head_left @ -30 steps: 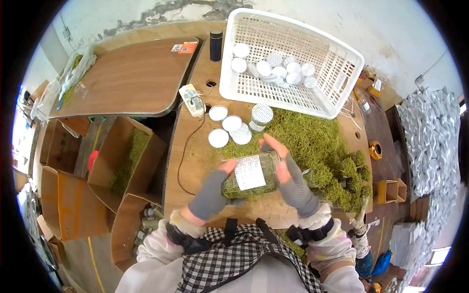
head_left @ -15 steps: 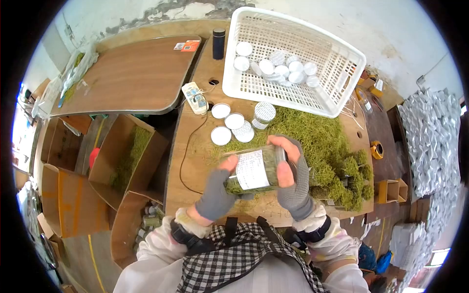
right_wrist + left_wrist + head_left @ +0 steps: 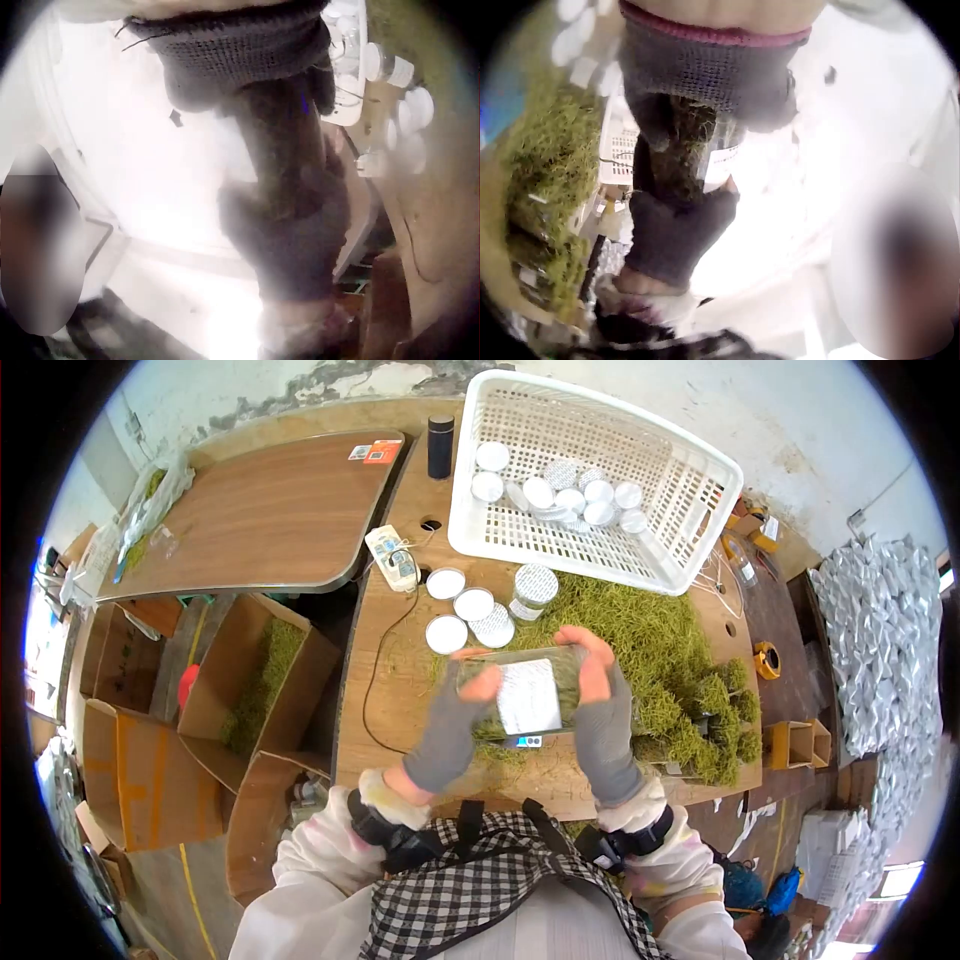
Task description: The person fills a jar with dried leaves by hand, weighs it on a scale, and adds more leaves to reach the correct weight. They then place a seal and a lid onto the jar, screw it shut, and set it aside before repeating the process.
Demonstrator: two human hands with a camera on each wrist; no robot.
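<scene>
A clear jar packed with green moss lies on its side between my hands, its white label [image 3: 529, 696] facing up. My left hand [image 3: 453, 722], in a grey fingerless glove, grips the left end with its thumb across the jar's face. At the other end my right hand [image 3: 603, 710], gloved alike, holds the jar with fingers over the far edge. The left wrist view shows dark moss through the jar wall [image 3: 682, 146] between both gloves. In the right wrist view the jar [image 3: 277, 150] is dim and blurred.
Loose moss [image 3: 630, 625] covers the table's right half, with several moss-topped jars [image 3: 715, 725] near its edge. White lids [image 3: 473, 604] and a lidded jar [image 3: 535, 588] stand beyond my hands. A white basket [image 3: 580, 563] of lidded jars sits behind. A cable [image 3: 368, 705] runs on the left.
The jar has shifted slightly right and away from my body, and its label now sits straighter. My left thumb has moved onto the jar's face. Another person's arm at the right edge has withdrawn.
</scene>
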